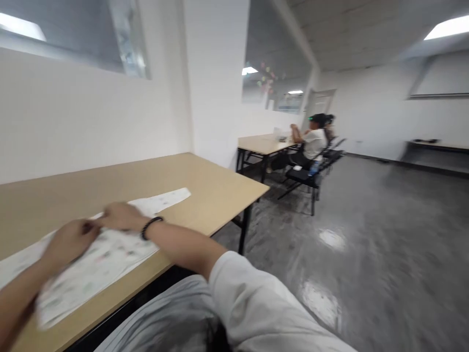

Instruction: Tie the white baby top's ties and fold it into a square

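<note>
On my head-camera feed, the view tilts across a room. The person's left hand (69,243) and right hand (120,216) are together at the near table, reaching in from the lower left and lower centre, with the fingertips meeting or almost meeting. Both are blurred by motion, so I cannot tell whether they are clamped on anything. A black beaded bracelet (151,227) circles the right wrist, and a white sleeve (249,288) covers the upper right arm.

Directly under and beyond the hands is a long white printed sheet (104,261), cloth or paper, I cannot tell which, with small coloured marks. It lies flat and runs diagonally along a light wood tabletop (208,186), which seems to support it within easy reach of both hands. Nothing stands between the hands and the sheet. A black table leg (244,230) shows at the table's far corner, and the table meets a white wall (91,117).

Farther off, a seated person in a white T-shirt (315,145) faces a second wooden table (262,144), apart from these hands. Near them, a blue-capped water bottle (313,168) stands by a black folding chair (302,178). Beyond the tables, pastel sticky notes (267,78) show on an interior window, above a glossy grey floor (366,244).
</note>
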A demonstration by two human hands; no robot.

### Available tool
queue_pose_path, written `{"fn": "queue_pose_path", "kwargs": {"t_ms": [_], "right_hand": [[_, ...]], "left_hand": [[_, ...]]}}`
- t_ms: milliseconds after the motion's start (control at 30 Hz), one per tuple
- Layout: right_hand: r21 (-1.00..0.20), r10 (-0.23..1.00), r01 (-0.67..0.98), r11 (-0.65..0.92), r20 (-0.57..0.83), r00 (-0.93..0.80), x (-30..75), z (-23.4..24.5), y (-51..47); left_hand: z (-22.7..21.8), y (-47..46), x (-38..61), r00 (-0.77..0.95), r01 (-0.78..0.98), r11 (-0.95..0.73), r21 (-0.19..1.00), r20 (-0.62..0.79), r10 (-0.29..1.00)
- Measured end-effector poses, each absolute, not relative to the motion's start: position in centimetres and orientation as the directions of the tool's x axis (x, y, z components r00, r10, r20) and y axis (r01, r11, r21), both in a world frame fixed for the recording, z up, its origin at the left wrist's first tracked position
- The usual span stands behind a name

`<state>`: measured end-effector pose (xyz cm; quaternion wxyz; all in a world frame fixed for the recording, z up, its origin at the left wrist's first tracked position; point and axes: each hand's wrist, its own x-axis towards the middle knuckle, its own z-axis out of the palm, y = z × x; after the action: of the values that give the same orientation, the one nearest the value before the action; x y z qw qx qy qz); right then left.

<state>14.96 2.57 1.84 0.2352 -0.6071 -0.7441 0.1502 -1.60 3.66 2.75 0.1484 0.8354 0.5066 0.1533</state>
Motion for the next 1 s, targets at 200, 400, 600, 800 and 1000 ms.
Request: {"fn": "queue_pose_path", "kwargs": {"t_ms": [200,400,600,800,1000], "right_hand": [[-0.571,0.963,0.786,0.238,0.244,-0.114,15.3,1.0,2.9],[-0.664,0.965,0.701,0.261,0.171,-0.197,16.8,0.6,4.3],[-0.727,0.955,0.625,0.284,0.153,-0.256,17.6,0.1,4.7],[-0.728,0.963,0.635,0.258,0.139,-0.231,17.1,0.2,4.3],[-0.684,0.962,0.679,0.265,0.133,-0.24,16.9,0.6,4.0]], "left_hand": [[0.2,4.3,0.6,0.375,0.813,-0.459,0.359,0.28,0.884],[-0.7,4.7,0.4,0.371,0.753,-0.501,0.428,0.352,0.859],[-1.4,5.4,0.0,0.411,0.707,-0.541,0.455,0.358,0.838],[-1.4,5.7,-0.2,0.408,0.645,-0.551,0.53,0.371,0.834],[-1.3,5.5,-0.4,0.383,0.611,-0.525,0.593,0.359,0.851]]}}
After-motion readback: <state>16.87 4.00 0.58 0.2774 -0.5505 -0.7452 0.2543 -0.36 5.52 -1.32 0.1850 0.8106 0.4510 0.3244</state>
